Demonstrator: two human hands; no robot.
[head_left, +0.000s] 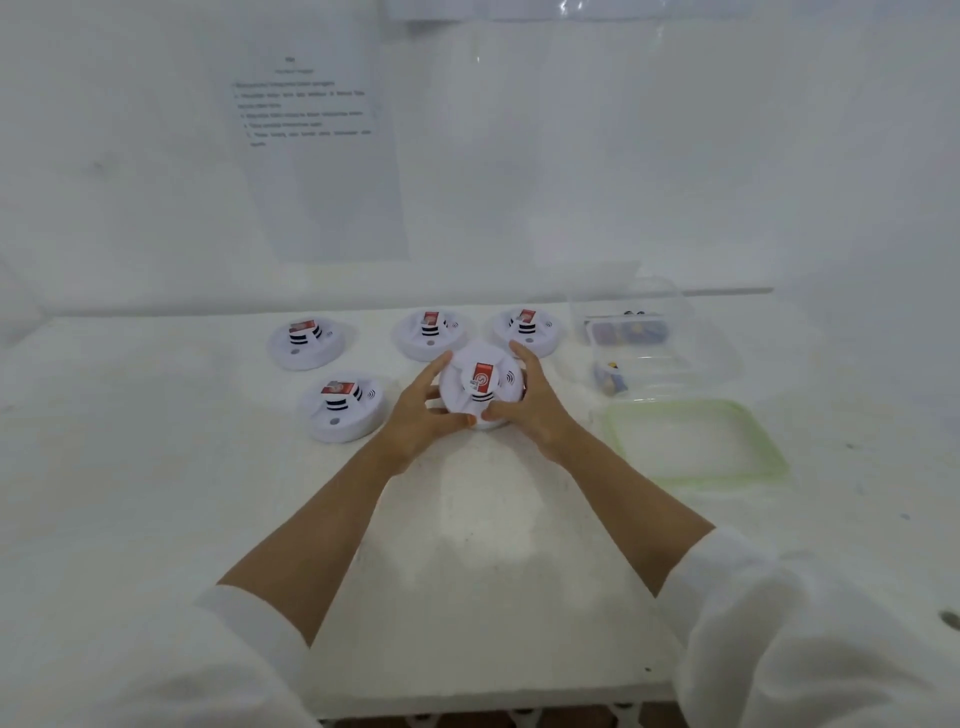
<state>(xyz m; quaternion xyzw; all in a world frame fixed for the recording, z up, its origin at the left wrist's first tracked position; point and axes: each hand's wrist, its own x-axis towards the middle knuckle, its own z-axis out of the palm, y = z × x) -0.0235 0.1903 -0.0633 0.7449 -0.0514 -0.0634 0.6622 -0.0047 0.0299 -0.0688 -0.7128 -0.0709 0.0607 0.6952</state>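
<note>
A round white smoke detector (480, 384) with a red label on top is tilted toward me above the white table (156, 493). My left hand (423, 415) grips its left rim with curled fingers. My right hand (530, 402) grips its right rim, thumb at the front edge. Both forearms reach in from white sleeves at the bottom.
Several matching detectors lie on the table: one at the far left (306, 338), one at the near left (343, 405), and two behind my hands (430, 330) (527, 325). A clear plastic box (644, 338) with small items stands right; its green-rimmed lid (696, 441) lies nearer. A printed sheet (311, 130) hangs on the wall.
</note>
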